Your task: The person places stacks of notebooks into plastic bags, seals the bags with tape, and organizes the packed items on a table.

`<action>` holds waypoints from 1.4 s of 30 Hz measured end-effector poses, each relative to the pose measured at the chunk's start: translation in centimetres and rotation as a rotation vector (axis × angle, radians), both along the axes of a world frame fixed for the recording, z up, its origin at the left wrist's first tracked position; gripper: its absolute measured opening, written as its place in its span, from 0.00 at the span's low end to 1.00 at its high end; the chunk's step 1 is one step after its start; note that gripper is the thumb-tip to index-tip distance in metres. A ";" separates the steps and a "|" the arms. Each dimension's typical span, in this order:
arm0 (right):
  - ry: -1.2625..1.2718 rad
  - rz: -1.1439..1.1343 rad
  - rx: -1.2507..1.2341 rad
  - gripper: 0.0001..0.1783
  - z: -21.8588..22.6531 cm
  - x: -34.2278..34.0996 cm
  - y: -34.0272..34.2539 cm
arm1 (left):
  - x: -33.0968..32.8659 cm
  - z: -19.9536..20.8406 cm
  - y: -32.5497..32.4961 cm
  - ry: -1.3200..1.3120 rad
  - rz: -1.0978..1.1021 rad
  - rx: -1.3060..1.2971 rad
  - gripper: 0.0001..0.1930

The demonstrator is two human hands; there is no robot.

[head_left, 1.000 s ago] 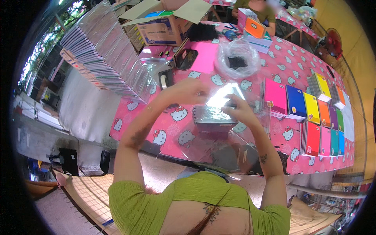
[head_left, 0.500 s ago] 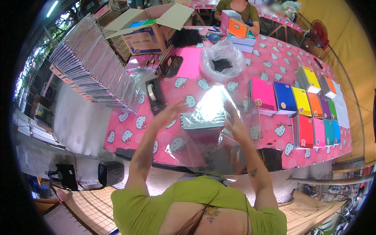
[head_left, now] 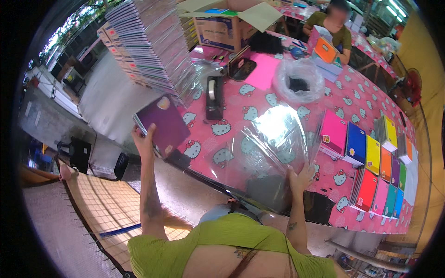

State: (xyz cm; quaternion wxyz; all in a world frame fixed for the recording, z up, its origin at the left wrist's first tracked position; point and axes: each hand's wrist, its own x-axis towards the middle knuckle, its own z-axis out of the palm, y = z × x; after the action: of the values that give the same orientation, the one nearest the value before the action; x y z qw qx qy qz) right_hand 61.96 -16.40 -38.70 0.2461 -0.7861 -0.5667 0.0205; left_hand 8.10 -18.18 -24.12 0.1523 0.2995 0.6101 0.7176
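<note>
My left hand (head_left: 145, 137) is closed round the near edge of a purple notebook (head_left: 165, 124), thumb on its cover. It is off the table's left edge, beside the tall stack; whether other notebooks lie under it I cannot tell. My right hand (head_left: 300, 178) pinches the edge of some clear plastic sheeting (head_left: 273, 153), which looks like flat bags and throws back a bright glare. The sheeting lies on the pink patterned tablecloth (head_left: 222, 127) in front of me. A black tape dispenser (head_left: 214, 99) stands between the left-hand stack and the plastic.
A tall stack of plastic-wrapped spiral notebooks (head_left: 148, 46) rises at the left. An open cardboard box (head_left: 215, 32), a phone (head_left: 242, 69) and a round clear plastic bag (head_left: 299, 76) stand farther back. Colourful notebooks (head_left: 366, 155) are grouped at the right. Across the table sits another person (head_left: 331, 28).
My left hand has moved left with the purple notebook, away from the plastic. My right hand has come down to the plastic's near right edge. The view has turned left.
</note>
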 end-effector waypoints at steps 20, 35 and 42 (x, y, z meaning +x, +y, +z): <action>0.145 0.292 0.254 0.46 0.8 -4.4 12.5 | 15.5 -5.0 6.7 0.765 -0.844 -0.403 0.30; 0.109 -0.002 0.444 0.29 5.8 16.1 -3.0 | 28.1 -10.0 4.7 1.363 -0.676 -1.044 0.42; 0.024 -0.468 0.447 0.19 8.0 46.3 -10.7 | 45.0 -2.0 5.8 1.042 -0.811 -0.119 0.31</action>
State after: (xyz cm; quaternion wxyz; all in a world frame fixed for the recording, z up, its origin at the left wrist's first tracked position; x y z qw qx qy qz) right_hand 108.29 -27.13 -30.68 0.4173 -0.8212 -0.3582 -0.1521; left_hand 53.10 -12.35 -26.14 0.1118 0.8044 0.4814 0.3296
